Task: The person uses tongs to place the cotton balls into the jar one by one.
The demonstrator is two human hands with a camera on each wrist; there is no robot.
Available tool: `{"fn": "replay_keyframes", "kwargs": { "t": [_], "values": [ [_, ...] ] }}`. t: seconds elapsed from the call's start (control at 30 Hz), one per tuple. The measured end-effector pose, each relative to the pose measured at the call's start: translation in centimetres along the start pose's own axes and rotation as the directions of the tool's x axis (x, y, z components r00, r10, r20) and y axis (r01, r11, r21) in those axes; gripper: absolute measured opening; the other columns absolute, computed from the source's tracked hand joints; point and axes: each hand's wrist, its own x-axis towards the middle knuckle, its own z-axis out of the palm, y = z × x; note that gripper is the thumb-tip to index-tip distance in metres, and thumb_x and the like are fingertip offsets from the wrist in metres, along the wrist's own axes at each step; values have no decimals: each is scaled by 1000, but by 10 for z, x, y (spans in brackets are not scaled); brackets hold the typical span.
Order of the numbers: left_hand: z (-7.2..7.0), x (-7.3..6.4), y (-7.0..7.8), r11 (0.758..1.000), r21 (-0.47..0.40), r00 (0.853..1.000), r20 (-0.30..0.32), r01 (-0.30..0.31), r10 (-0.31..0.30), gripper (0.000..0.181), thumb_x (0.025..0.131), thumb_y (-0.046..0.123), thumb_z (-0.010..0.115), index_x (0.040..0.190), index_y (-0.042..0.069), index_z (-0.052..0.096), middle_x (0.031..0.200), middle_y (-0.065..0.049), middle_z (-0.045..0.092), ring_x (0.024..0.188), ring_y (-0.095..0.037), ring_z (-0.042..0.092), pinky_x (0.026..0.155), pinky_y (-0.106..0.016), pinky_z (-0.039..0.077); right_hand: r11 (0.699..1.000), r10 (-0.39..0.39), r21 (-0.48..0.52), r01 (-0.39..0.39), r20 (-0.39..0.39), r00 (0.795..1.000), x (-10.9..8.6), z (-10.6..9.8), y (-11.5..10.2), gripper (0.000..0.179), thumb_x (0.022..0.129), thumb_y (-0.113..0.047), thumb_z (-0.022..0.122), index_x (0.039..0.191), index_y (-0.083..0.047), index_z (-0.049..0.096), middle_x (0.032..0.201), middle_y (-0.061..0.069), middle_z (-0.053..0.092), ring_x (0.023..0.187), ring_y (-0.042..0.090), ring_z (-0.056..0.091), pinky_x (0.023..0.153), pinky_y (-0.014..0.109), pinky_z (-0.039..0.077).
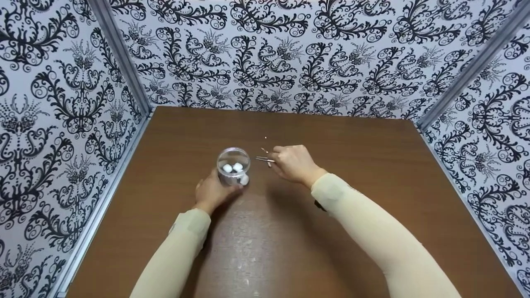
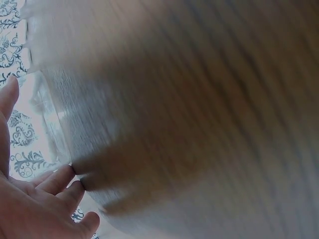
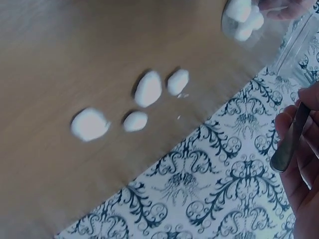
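"Okay, quick pass: what's the left hand [image 1: 209, 189] doing on my feed?"

"Fingers and thumb wrapped round a clear jar [image 1: 234, 155], on its near-left wall below the rim. Cotton balls [image 1: 237, 167] inside, mouth toward my head camera. Probably gripped there to steady the jar and leave the mouth unobstructed. Lifted or resting on wood, can't tell."

"Right hand [image 1: 295, 163]?"

"Pinching metal tweezers [image 1: 261, 158], tips aimed left, near the jar, not touching it. Tips look slightly apart; I see nothing between them, but they're tiny. Tool juts ahead of the fingers, I'd guess so the knuckles don't crowd the jar."

"Anything loose?"

"Four loose cotton balls [image 3: 148, 88] on the wooden tabletop [image 1: 372, 165], right wrist view, apart from the jar. My head view misses them, likely behind the right hand. Some white wisps [image 3: 183, 95] near them."

"Edges, room?"

"Far table edge meets the patterned back wall [image 1: 269, 62], well beyond both hands. Side edges are well apart from them too; widest stretch of wood lies to the right, so I'd call that the easiest swing. Tightest spot: the gap between tweezers and jar."
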Motion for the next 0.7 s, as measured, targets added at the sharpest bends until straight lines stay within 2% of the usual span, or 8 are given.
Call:
{"fn": "replay_keyframes", "kwargs": {
  "t": [0.23,0.43,0.6,0.7],
  "values": [
    [3,3,-1,1000,15,1000,5,-1,1,100,77,53,88,155,6,45,142,-20,66,131,-40,62,120,-59,32,997,72,-11,-72,18,997,-40,-9,33,8,85,-15,78,93,-13,79,80,2,68,55,26,63,45,45,49],
    [4,4,-4,1000,21,1000,16,8,-8,101,77,54,88,154,6,45,142,-20,66,133,-41,60,120,-60,32,991,132,-44,-129,81,988,-83,-5,58,8,83,-15,78,90,-11,78,78,4,67,53,28,61,44,47,48],
    [4,5,-6,1000,21,1000,14,13,-13,101,76,54,88,153,5,45,141,-21,66,132,-42,60,120,-60,32,983,180,-68,-172,136,974,-110,-1,69,8,83,-13,78,89,-8,77,80,7,69,55,31,62,45,50,50],
    [4,6,-6,1000,24,1000,18,12,-12,101,76,54,88,153,6,45,141,-22,66,133,-41,60,122,-60,30,974,224,-77,-213,179,958,-121,0,72,6,85,-13,77,87,-7,76,78,7,68,56,31,63,46,50,50]
  ]
}}
